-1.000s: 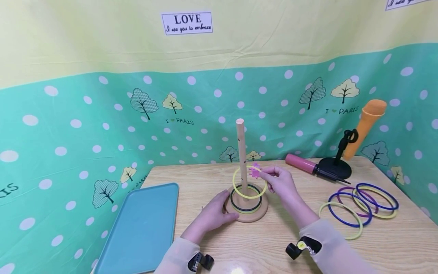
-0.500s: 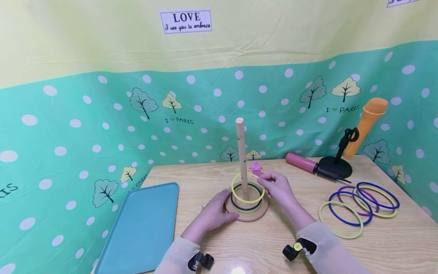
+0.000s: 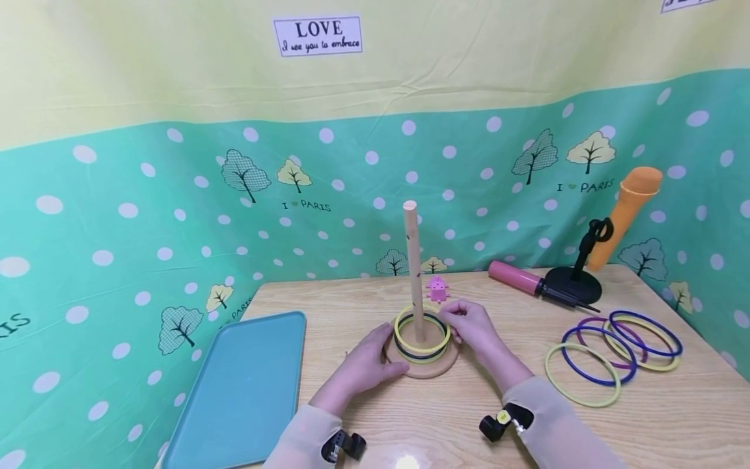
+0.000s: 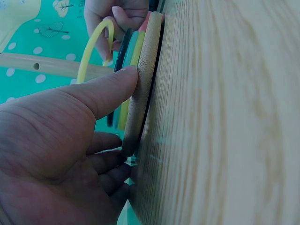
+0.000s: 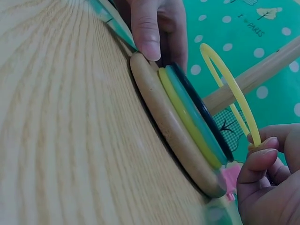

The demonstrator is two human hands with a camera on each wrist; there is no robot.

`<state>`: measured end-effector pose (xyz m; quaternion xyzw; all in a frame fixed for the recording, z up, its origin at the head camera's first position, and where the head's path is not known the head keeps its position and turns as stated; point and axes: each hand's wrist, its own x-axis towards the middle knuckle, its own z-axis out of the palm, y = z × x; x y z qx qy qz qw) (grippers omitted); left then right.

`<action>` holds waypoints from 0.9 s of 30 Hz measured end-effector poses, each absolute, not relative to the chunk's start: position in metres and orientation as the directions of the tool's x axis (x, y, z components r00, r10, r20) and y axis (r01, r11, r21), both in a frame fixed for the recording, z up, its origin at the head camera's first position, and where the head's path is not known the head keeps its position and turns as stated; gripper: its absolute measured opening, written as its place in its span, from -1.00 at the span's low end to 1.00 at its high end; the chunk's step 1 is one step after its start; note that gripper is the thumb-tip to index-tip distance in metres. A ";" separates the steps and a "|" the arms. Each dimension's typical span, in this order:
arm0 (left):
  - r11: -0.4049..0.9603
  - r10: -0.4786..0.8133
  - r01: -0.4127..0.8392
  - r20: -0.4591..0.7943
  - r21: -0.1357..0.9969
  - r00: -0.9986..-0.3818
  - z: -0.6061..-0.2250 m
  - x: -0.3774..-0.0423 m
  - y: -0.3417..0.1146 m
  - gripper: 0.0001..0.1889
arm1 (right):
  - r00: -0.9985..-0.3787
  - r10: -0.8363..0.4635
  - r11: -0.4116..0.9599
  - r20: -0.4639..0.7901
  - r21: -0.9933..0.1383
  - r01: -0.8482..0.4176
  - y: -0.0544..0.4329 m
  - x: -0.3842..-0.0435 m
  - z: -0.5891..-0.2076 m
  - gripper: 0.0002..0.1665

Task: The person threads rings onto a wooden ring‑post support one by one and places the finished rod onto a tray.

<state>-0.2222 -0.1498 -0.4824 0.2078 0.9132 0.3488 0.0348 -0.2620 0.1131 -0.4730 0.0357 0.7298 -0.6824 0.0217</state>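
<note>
"While the round wooden base (image 3: pixel 430 373) was gripped at its left edge by the left hand (image 3: pixel 366 361), what was held by the right hand (image 3: pixel 473 324)?"

"A yellow ring (image 5: pixel 240 97) was pinched at its right side between thumb and fingertips. It was held tilted around the upright wooden post (image 3: pixel 413 254), with a gap left between it and the stack below."

"How was the stack made up?"

"A dark ring (image 5: pixel 206 112) was seen on top, a teal ring (image 5: pixel 194 115) beneath it, and another yellow one lowest, all looped around the post."

"And the left fingers?"

"The thumb was set on the near-left rim, the other fingers about the left edge."

"What else was laid out?"

"Loose rings (image 3: pixel 635 366) were overlapped at the right. A pink toy (image 3: pixel 437 289) was placed just beyond the base; at far right, a pink pump (image 3: pixel 515 278) and an orange microphone (image 3: pixel 624 215) on its stand were seen. At left, a blue tray (image 3: pixel 246 384) was set."
</note>
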 end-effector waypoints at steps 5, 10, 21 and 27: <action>0.675 0.403 0.351 0.074 0.649 -0.912 -0.483 -0.223 -0.150 -0.02 | -0.996 0.021 0.067 -0.082 -0.994 0.083 0.113 -0.264 -0.478 -0.76; 0.676 0.401 0.348 0.072 0.649 -0.913 -0.482 -0.223 -0.150 -0.02 | -0.997 0.025 0.075 -0.076 -0.994 0.078 0.111 -0.264 -0.481 -0.81; 0.671 0.400 0.348 0.076 0.654 -0.913 -0.482 -0.222 -0.150 -0.02 | -0.996 0.036 0.085 -0.081 -0.993 0.083 0.109 -0.262 -0.482 -0.83; 0.673 0.399 0.347 0.074 0.654 -0.914 -0.482 -0.221 -0.150 -0.02 | -0.996 0.030 0.085 -0.079 -0.993 0.081 0.109 -0.263 -0.483 -0.85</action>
